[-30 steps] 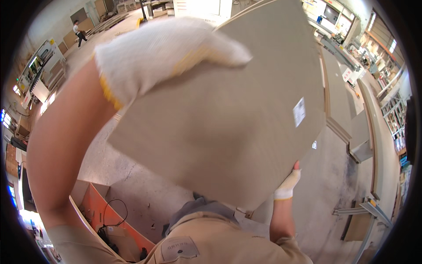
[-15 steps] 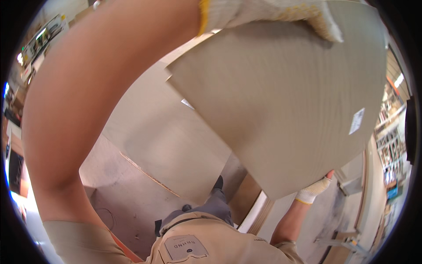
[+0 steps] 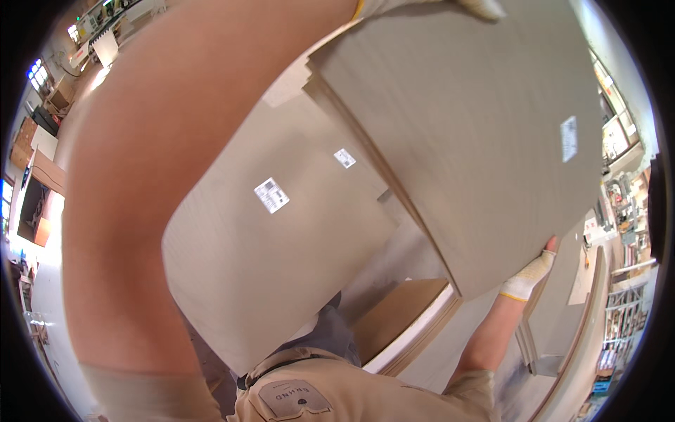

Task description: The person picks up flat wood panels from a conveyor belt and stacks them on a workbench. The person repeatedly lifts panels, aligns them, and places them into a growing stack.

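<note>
Raised in front of me is a stack of large grey-brown panels (image 3: 450, 141), tilted, with a white label near its right side. Its layered edge shows at the left. My left hand (image 3: 484, 8), in a white knitted glove, hooks over the upper edge; most of it lies beyond the picture's top. My right hand (image 3: 527, 278), gloved with a bare fingertip showing, grips the lower right edge, its other fingers hidden behind the boards. Below and left, another large panel (image 3: 281, 239) of the same colour carries two white labels, apart from both hands.
By my right leg stand upright boards (image 3: 408, 334), one with a brown face. More panels (image 3: 562, 323) lean at the right. Shelving (image 3: 624, 316) with goods lies beyond. Cabinets and machines line the far left.
The held stack has swung slightly and its layered left edge shows more. My right hand has risen a little to the right. The labels on the lower panel have come into fuller view.
</note>
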Demonstrator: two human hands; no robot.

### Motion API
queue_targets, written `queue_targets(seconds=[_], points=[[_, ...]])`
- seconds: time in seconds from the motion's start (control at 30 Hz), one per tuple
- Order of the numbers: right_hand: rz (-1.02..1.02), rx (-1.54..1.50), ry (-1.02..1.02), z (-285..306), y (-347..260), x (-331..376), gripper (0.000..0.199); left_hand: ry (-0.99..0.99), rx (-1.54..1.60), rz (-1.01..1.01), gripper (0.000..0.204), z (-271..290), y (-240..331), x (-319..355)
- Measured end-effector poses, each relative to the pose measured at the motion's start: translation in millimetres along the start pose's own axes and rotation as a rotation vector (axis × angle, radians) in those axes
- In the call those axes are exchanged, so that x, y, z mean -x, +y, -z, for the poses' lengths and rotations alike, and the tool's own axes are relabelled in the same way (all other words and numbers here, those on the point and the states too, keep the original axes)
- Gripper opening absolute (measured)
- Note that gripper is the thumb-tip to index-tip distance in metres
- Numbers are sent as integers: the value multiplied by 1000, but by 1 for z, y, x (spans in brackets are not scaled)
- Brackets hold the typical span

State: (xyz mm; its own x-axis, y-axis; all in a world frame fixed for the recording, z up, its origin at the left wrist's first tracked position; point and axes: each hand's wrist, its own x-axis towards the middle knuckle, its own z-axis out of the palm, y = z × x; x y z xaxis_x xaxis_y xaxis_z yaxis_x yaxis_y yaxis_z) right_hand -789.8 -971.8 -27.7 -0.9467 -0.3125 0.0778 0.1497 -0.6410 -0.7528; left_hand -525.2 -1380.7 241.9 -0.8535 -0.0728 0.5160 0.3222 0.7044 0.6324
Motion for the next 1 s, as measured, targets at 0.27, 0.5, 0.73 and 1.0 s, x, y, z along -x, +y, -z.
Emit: queue_targets(seconds=[0.27,0.5,0.73,1.0], points=[[-380,108,163,24,93,-38,62,-44,477,733,55,-68,-168,-33],[-526,186,260,46,167,-55,55,-62,462,1164,49,-110,-303,-11],[-655,126,255,36,217,-61,54,-56,370,1271,58,-110,-355,24],[-669,-39,176,13,271,-47,47,-41,71,1390,93,-85,-424,58]])
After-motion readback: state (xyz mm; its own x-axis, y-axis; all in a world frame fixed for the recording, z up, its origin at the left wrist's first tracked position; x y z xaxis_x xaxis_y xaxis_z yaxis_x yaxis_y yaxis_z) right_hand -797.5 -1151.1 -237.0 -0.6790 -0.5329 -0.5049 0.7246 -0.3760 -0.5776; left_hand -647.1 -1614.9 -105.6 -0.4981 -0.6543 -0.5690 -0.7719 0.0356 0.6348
